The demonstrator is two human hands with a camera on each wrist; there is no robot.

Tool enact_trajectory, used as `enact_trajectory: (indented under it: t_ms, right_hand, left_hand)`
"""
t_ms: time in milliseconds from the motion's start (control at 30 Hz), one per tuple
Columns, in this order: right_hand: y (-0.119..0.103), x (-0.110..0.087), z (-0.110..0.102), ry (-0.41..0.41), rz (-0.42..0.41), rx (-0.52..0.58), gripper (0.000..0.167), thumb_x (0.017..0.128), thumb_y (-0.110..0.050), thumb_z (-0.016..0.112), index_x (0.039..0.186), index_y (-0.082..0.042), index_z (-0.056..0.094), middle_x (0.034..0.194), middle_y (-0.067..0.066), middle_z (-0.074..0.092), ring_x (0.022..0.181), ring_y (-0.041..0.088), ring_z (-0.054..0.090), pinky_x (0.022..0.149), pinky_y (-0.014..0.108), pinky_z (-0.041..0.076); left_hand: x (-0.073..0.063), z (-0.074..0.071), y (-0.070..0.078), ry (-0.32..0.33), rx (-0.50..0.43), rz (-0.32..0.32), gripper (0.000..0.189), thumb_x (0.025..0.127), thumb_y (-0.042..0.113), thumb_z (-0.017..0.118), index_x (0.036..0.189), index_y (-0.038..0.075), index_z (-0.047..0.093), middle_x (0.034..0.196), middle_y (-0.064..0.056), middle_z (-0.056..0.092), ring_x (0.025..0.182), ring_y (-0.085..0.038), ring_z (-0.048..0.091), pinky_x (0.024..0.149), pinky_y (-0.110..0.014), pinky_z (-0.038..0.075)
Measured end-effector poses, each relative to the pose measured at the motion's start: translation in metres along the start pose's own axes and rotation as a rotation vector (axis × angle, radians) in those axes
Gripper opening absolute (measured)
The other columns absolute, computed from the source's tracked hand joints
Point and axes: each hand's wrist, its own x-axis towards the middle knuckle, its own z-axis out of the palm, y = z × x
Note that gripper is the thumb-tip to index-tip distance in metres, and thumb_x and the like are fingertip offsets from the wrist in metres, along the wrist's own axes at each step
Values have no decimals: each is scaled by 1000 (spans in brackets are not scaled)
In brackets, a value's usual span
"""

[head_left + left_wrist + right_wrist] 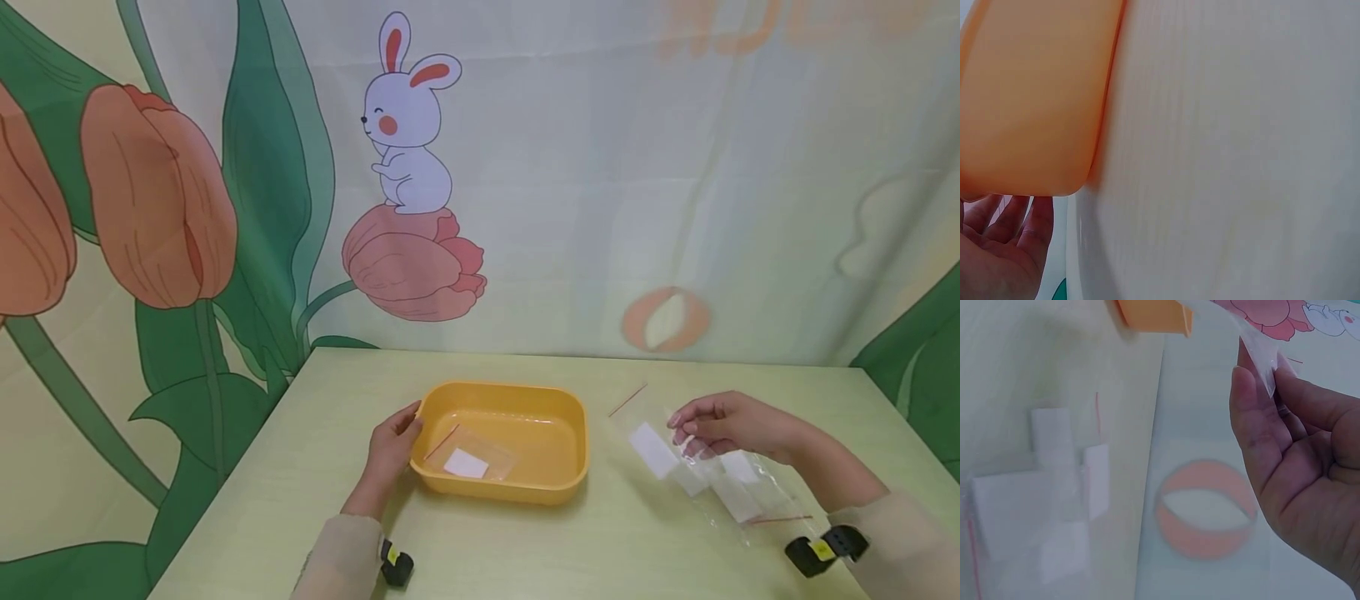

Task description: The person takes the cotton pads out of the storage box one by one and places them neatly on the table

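A yellow plastic tray [512,492] stands on the table, with one clear zip bag [466,462] with a white label lying inside, toward its left. At the tray's left end, my left hand [392,450] grips the rim and outer wall. The left wrist view shows its fingers [1038,228] partly hidden behind the tray's end. To the right of the tray, my right hand [731,425] pinches thin clear plastic film [1263,356] between thumb and fingers. Below that hand lie several clear zip bags [1013,506] with white labels and red seal lines, overlapping one another.
The pale wooden table [517,550] runs back to a printed cloth [555,183] with tulips and a rabbit. A black wrist camera [397,567] is strapped at the left sleeve, another [813,554] at the right.
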Motion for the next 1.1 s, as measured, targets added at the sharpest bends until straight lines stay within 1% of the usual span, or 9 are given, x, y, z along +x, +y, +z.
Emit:
enact_trajectory:
  t_ms: [100, 233, 333, 533, 600, 800, 1100]
  right_hand:
    - [8, -7, 4, 7, 11, 5, 38, 106, -14, 53, 130, 15, 56, 104, -3, 73, 91, 7, 71, 81, 23, 63]
    - [20, -14, 7, 10, 13, 14, 41, 106, -16, 54, 129, 17, 54, 103, -4, 73, 89, 6, 70, 80, 22, 62]
    - [28, -18, 10, 16, 13, 16, 44, 106, -17, 53, 129, 20, 51, 102, -5, 72, 87, 5, 69, 78, 22, 62]
    - [45, -23, 14, 27, 25, 21, 46, 107, -19, 52, 131, 20, 50, 101, -7, 73, 85, 6, 68, 75, 21, 60]
    - [50, -25, 16, 28, 24, 22, 46, 107, -19, 52, 130, 20, 50, 101, -7, 72, 84, 5, 68, 73, 20, 59]
    - [61, -33, 14, 34, 15, 24, 45, 106, -18, 53, 128, 21, 49, 99, -11, 72, 81, 2, 64, 69, 17, 55]
    - [76, -43, 9, 78, 89, 28, 44, 106, -17, 52, 131, 19, 49, 100, -12, 71, 82, 2, 61, 68, 18, 55]
  left_hand:
    - [0, -1, 0, -5, -7, -2, 43, 106, 14, 50, 149, 5, 52, 154, -26, 50, 145, -41, 46, 121, -50, 42]
    - [0, -1, -1, -9, -12, -2, 44, 106, 14, 50, 149, 5, 52, 153, -26, 50, 145, -41, 46, 121, -50, 42]
    - [-1, -2, -1, -11, -9, 2, 44, 106, 15, 50, 149, 5, 52, 153, -26, 50, 145, -41, 46, 121, -50, 42]
    - [-1, -3, -2, -9, -5, 10, 44, 106, 14, 50, 149, 5, 52, 153, -26, 50, 145, -42, 46, 121, -50, 42]
    - [-1, -3, -4, -11, -8, 8, 44, 106, 14, 50, 149, 5, 52, 154, -26, 50, 146, -41, 45, 121, -50, 42]
    - [-2, -1, 0, -14, -12, -10, 44, 107, 14, 50, 150, 6, 51, 154, -26, 49, 146, -41, 45, 122, -50, 41]
    - [-1, -2, 4, -13, -9, -26, 44, 106, 14, 50, 150, 6, 51, 154, -26, 49, 147, -41, 44, 122, -50, 41]
